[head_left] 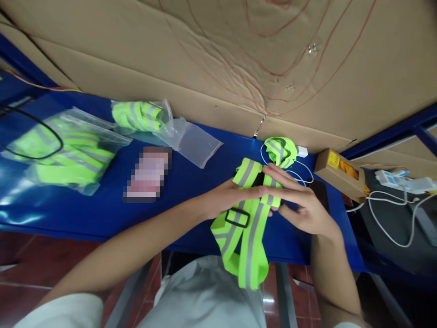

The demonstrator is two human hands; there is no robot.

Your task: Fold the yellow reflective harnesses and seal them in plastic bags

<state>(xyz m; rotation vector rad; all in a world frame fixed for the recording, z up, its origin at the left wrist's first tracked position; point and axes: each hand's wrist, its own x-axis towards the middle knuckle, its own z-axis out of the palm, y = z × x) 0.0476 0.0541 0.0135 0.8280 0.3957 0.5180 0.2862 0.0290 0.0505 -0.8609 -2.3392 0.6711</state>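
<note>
A neon-yellow reflective strap (252, 246) with grey stripes hangs in loops over the table's front edge, held up between both hands. My left hand (228, 199) is closed on its upper part, thumb across the front and the other fingers mostly hidden behind the fabric. From the other side my right hand (303, 205) pinches the folded upper end, its fingers long and close together near the left thumb. A black plastic slide buckle (237, 217) sits on the strap just below the left hand.
On the blue table (184, 191) a rolled strap (282, 151) lies beside a white cable. Clear bags with straps (75, 155) and a blurred-out flat item (148, 174) are at left. An open cardboard box (341, 175) stands right. A cardboard panel (211, 59) rises behind.
</note>
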